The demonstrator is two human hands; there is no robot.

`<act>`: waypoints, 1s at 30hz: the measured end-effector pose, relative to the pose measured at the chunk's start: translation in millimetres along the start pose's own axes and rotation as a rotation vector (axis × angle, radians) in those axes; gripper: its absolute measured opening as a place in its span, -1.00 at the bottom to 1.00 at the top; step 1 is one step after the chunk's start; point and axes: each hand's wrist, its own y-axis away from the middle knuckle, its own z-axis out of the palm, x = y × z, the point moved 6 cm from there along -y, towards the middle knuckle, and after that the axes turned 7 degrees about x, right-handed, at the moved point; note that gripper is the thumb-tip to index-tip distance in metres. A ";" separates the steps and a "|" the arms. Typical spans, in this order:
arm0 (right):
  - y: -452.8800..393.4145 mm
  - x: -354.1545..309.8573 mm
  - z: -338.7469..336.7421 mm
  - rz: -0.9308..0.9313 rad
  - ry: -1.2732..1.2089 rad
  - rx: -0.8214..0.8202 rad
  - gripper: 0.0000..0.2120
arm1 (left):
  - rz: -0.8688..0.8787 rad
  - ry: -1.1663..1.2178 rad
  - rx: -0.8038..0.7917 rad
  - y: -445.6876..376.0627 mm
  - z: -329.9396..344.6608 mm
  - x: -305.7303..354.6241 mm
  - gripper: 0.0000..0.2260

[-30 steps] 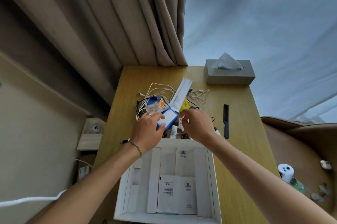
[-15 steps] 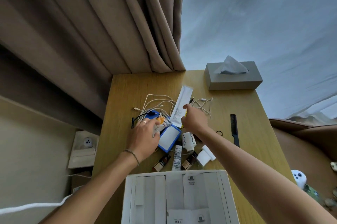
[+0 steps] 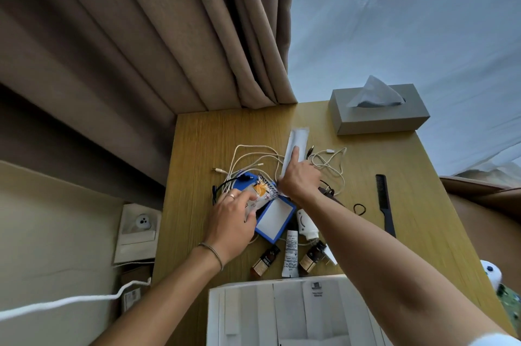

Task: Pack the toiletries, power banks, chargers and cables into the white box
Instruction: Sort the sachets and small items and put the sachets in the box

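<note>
On a small wooden desk (image 3: 423, 218) by the curtains, a person's left hand (image 3: 228, 218) pinches a printed sachet (image 3: 260, 194) lying over a blue-edged power bank (image 3: 275, 218), while the right hand (image 3: 298, 176) grips a long white sleeve (image 3: 296, 142) among tangled white cables (image 3: 248, 156). The white box (image 3: 282, 314) waits open at the near edge. Lifting each piece straight up, clear of the cables, would likely avoid dragging the tangle along.

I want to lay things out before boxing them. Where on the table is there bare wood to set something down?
Bare wood runs along the table's left edge beside the curtain, at the far edge left of the tissue box, and around the black comb on the right. The middle is crowded: cables, blue power bank, bottles, both hands.
</note>
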 end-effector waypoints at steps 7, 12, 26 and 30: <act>-2.5 6.3 -7.3 0.151 -0.450 0.009 -0.02 | -0.023 -0.017 -0.049 -1.2 7.6 -13.8 -0.78; 0.8 15.7 -21.9 0.223 -0.708 -0.101 -0.58 | -0.056 -0.032 -0.079 -11.5 18.7 -20.7 -0.75; 89.5 47.8 -46.2 0.255 -1.612 -0.689 -0.48 | -0.027 -0.307 -0.125 -46.3 55.7 -22.4 -0.45; 109.4 44.2 -49.7 0.129 -1.636 -0.825 -0.35 | -0.061 -0.264 -0.106 -49.8 52.7 -18.6 -0.51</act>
